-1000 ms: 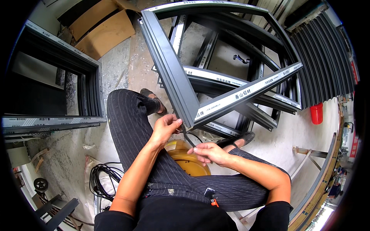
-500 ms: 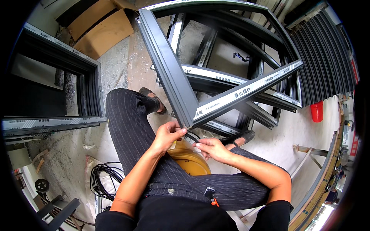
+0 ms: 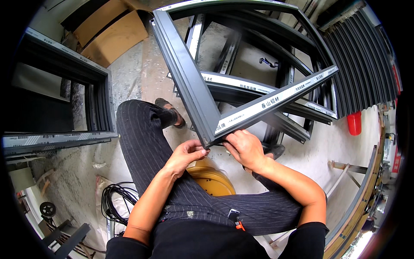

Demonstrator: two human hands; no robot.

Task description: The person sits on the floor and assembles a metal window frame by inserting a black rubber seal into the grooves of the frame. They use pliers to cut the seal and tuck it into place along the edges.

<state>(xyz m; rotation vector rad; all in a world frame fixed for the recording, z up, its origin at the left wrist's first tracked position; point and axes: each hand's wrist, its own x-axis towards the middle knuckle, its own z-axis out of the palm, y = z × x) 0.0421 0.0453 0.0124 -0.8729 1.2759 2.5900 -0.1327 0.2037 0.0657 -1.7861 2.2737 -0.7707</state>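
A dark grey metal window frame (image 3: pixel 181 64), with white printed film on its edge, lies tilted on a pile of similar frames, one corner pointing at me. At that corner my left hand (image 3: pixel 185 157) has its thumb and fingers pinched together; whatever is between them is too small to make out. Just to the right, my right hand (image 3: pixel 246 149) is closed, its fingers curled against the outer side of the frame's near edge. The frame hides those fingertips and anything they grip. Below the corner, between my legs, is a yellow round bucket (image 3: pixel 211 179).
More dark frames (image 3: pixel 108 90) stand at the left. Behind them are cardboard pieces (image 3: pixel 116 34). A coil of black cable (image 3: pixel 114 200) lies by my left leg. At right are stacked dark profiles (image 3: pixel 358 64), a red bucket (image 3: pixel 354 124) and a metal stand (image 3: pixel 347 168).
My right hand has moved up and right from a thin black strip near the corner to the frame's near edge. My left hand has shifted slightly downward at the corner.
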